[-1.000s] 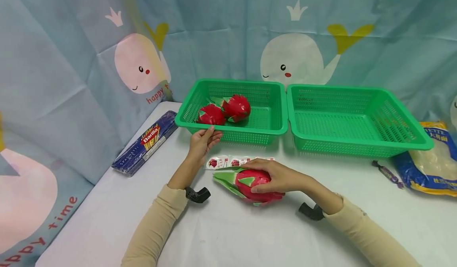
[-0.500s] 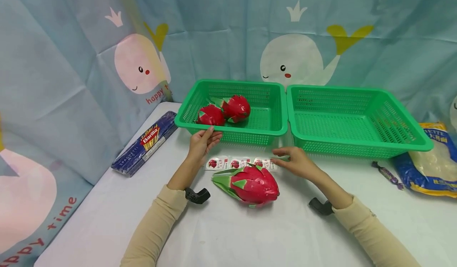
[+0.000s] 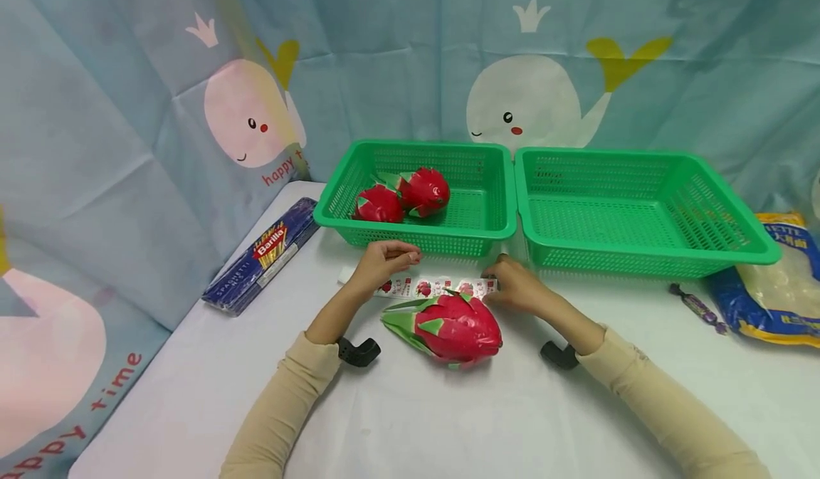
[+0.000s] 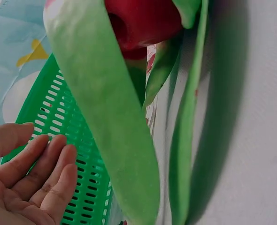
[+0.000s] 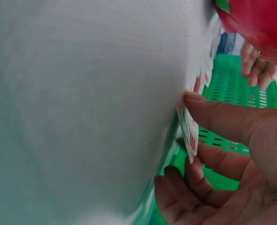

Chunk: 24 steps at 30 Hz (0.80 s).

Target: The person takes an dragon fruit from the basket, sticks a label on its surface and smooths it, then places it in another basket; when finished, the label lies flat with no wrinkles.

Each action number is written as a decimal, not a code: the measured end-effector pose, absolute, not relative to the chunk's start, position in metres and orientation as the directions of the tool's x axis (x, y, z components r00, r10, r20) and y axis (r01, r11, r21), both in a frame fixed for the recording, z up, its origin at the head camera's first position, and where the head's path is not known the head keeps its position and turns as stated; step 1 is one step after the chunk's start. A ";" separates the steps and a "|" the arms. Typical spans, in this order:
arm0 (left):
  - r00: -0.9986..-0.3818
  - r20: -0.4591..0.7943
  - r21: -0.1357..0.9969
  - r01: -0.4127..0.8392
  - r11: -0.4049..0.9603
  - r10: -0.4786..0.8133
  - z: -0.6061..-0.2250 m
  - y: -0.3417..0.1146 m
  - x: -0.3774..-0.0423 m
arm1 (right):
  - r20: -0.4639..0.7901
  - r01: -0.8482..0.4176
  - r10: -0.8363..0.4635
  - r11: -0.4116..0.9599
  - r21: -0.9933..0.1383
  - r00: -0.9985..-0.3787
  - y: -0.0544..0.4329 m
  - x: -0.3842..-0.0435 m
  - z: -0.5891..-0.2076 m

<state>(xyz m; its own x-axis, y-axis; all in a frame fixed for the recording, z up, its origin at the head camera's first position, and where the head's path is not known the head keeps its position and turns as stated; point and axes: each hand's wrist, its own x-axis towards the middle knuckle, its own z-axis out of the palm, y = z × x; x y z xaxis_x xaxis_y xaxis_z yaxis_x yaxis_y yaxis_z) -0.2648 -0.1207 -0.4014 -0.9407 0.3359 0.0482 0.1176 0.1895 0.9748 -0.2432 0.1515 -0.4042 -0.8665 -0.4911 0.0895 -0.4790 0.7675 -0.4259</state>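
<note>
A large red dragon fruit (image 3: 461,329) with green leaves lies on the white table in the head view, its leafy end to the left. Just behind it runs a strip of stickers (image 3: 442,289) printed with dragon fruit. My right hand (image 3: 520,290) pinches the strip's right end; the right wrist view shows that end lifted between thumb and finger. Near the strip's left part, in front of the basket, hovers my left hand (image 3: 379,265), its fingers loosely bent around nothing. Leaves of the fruit fill much of the left wrist view.
A green basket (image 3: 416,231) behind the hands holds two dragon fruits (image 3: 426,191). Beside it stands a second green basket (image 3: 647,255). A blue spaghetti pack (image 3: 263,257) lies left; a wrapped candy (image 3: 698,308) and a blue-yellow bag (image 3: 781,287) lie right.
My right hand left the dragon fruit, moved back and right, and took hold of the sticker strip's end. My left hand came off the basket rim, down toward the strip.
</note>
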 end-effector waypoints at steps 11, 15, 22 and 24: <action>-0.885 0.217 0.734 0.427 0.528 0.413 -0.396 -0.126 -0.263 | 0.179 -0.388 -0.355 0.706 -0.592 -0.918 0.172 -0.233 -0.390; -0.867 0.209 0.680 0.461 0.571 0.452 -0.393 -0.130 -0.262 | 0.151 -0.351 -0.331 0.707 -0.614 -0.932 0.185 -0.225 -0.377; -0.829 0.201 0.659 0.508 0.555 0.521 -0.385 -0.134 -0.262 | 0.131 -0.344 -0.333 0.730 -0.591 -0.934 0.203 -0.217 -0.361; -0.811 0.201 0.679 0.520 0.518 0.549 -0.380 -0.132 -0.263 | 0.187 -0.420 -0.381 0.749 -0.513 -0.906 0.200 -0.213 -0.358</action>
